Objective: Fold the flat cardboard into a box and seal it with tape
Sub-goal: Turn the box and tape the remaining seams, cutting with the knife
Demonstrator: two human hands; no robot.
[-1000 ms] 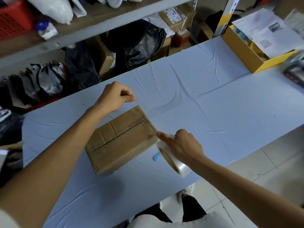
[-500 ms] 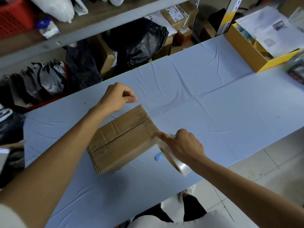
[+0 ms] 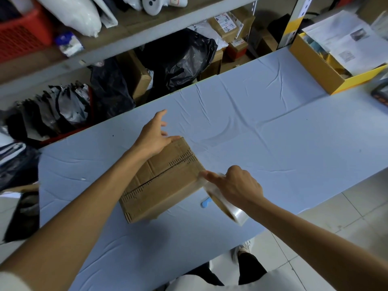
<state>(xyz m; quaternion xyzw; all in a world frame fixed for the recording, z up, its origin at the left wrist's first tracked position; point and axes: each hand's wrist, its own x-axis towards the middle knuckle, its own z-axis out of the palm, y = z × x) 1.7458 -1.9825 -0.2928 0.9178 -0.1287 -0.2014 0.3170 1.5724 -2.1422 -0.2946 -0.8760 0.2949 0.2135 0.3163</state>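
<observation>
A folded brown cardboard box lies on the blue table, its top flaps closed with a dark seam running along the middle. My left hand rests on the box's far corner with fingers spread, thumb pressing the edge. My right hand grips a roll of clear tape at the box's right corner, the index finger pressing the tape end against the cardboard.
A small blue object lies on the table beside the roll. A yellow box full of papers stands at the far right. Shelves with black bags and parcels run behind the table. The table's near edge drops to a tiled floor.
My left hand has opened from a fist above the box and come down onto the box's far corner. The right hand with the tape roll stays at the right corner.
</observation>
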